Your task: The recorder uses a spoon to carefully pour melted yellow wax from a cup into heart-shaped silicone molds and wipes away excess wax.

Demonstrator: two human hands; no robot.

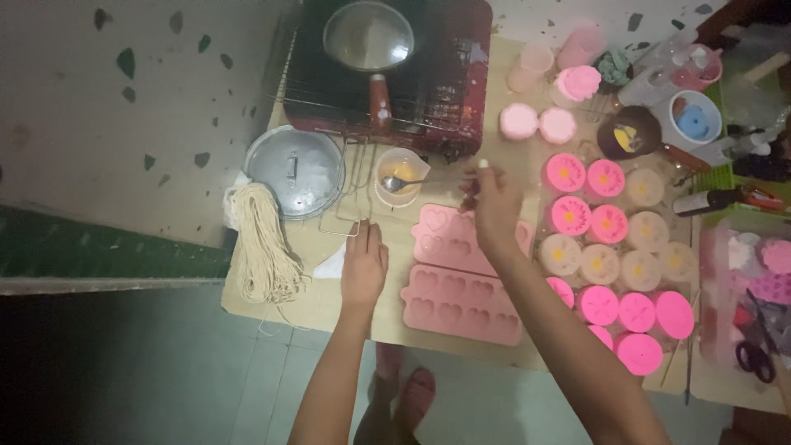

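Observation:
My right hand [493, 202] holds a metal spoon [404, 182] by its handle, the bowl resting over a clear measuring cup [401, 174] with yellow liquid. My left hand [363, 262] lies flat on the tabletop beside two pink silicone heart moulds [461, 303], fingers together, holding nothing. The upper mould [441, 235] sits just under my right hand.
A dark red portable stove [445, 82] with a small saucepan [368, 37] stands at the back. A metal lid [295, 169] and a bundle of beige string [262, 247] lie left. Several pink and cream round candles [610, 264] fill the right side, with cups, bottles and scissors [754, 358] beyond.

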